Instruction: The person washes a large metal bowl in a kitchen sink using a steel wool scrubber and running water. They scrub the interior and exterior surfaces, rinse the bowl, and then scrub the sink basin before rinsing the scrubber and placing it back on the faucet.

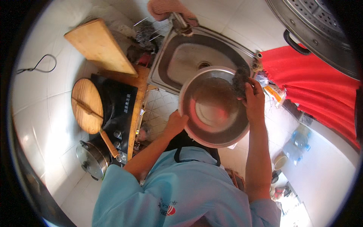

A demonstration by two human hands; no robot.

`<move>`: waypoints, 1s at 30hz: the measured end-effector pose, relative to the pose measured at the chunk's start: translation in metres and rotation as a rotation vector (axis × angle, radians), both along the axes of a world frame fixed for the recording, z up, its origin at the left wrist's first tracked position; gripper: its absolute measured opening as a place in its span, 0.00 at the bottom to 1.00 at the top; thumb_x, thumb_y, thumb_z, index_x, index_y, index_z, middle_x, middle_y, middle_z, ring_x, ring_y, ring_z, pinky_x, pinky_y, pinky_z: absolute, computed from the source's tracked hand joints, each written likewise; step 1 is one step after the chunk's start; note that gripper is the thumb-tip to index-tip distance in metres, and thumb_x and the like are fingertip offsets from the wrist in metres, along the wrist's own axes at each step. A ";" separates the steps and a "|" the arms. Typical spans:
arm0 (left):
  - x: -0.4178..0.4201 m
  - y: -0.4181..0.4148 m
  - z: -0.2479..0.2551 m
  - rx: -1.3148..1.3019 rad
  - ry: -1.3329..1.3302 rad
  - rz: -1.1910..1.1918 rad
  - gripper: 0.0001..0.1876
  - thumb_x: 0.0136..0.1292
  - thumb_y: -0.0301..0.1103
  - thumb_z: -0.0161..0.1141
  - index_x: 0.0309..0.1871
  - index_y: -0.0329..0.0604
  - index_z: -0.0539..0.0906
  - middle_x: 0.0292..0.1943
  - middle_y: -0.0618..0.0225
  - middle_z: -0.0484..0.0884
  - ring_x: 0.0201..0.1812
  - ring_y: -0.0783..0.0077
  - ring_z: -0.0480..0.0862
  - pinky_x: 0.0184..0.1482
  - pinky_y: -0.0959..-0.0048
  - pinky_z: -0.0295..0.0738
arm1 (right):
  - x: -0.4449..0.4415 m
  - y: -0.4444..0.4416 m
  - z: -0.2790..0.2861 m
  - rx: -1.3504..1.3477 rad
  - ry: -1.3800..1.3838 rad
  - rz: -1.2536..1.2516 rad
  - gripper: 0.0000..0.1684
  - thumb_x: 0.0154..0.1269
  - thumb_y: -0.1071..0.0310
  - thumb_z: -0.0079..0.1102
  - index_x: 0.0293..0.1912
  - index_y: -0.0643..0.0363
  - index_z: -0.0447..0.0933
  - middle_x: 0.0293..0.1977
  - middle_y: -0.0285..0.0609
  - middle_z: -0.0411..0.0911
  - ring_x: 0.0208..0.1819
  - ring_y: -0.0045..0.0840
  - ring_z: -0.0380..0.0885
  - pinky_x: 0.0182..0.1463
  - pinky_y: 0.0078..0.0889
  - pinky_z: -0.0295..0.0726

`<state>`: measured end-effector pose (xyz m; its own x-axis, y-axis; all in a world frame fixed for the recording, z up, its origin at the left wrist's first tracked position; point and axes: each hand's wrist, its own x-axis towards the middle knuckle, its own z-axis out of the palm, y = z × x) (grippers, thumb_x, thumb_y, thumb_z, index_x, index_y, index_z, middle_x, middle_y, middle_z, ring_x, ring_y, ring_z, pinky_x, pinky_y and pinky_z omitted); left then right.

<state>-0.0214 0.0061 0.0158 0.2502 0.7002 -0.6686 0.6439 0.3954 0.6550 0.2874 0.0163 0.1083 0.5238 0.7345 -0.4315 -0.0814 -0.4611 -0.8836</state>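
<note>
A round stainless steel basin point(215, 107) with a shiny inside is held in front of my body, over the near edge of the steel sink point(181, 56). My left hand point(176, 123) grips the basin's rim at its left side. In my right hand point(253, 98) is a dark scouring pad point(241, 81), held at the basin's upper right rim. The sink's drain shows just beyond the basin, and part of the sink is hidden behind it. A faucet point(181, 25) with a pinkish cloth point(167, 10) draped by it stands at the sink's far left corner.
On the left are a black gas stove point(120, 105), a wok with a wooden lid point(85, 106), a glass-lidded pot point(92, 161) and a wooden cutting board point(102, 46). A red curtain point(309, 73) and a large steamer pot point(320, 42) are at the right; plastic bottles point(297, 144) lie below.
</note>
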 end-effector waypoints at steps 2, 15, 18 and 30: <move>-0.008 -0.002 -0.020 -0.015 -0.018 0.024 0.21 0.62 0.40 0.57 0.49 0.30 0.83 0.41 0.42 0.87 0.46 0.43 0.87 0.50 0.52 0.79 | 0.009 0.001 -0.011 -0.007 0.007 -0.004 0.20 0.75 0.65 0.59 0.61 0.65 0.74 0.43 0.44 0.84 0.40 0.21 0.82 0.32 0.25 0.83; -0.019 0.013 -0.027 -0.066 -0.010 0.013 0.16 0.65 0.36 0.58 0.45 0.29 0.84 0.34 0.62 0.85 0.38 0.69 0.82 0.41 0.62 0.77 | -0.026 -0.015 -0.163 -0.347 -1.018 0.606 0.29 0.65 0.67 0.63 0.65 0.50 0.71 0.51 0.56 0.72 0.54 0.51 0.76 0.53 0.50 0.83; -0.029 0.012 -0.038 -0.028 0.006 -0.049 0.16 0.65 0.35 0.58 0.45 0.29 0.84 0.34 0.63 0.85 0.38 0.70 0.82 0.41 0.62 0.77 | -0.035 -0.019 -0.184 -0.407 -0.997 0.706 0.28 0.66 0.66 0.62 0.65 0.48 0.70 0.52 0.56 0.72 0.55 0.51 0.75 0.52 0.51 0.83; -0.011 0.017 -0.007 0.034 0.007 -0.001 0.16 0.66 0.38 0.57 0.47 0.32 0.84 0.36 0.54 0.88 0.40 0.60 0.87 0.45 0.59 0.79 | -0.022 -0.031 -0.140 -0.445 -0.832 0.620 0.28 0.64 0.64 0.66 0.63 0.48 0.72 0.51 0.54 0.74 0.55 0.51 0.76 0.55 0.53 0.81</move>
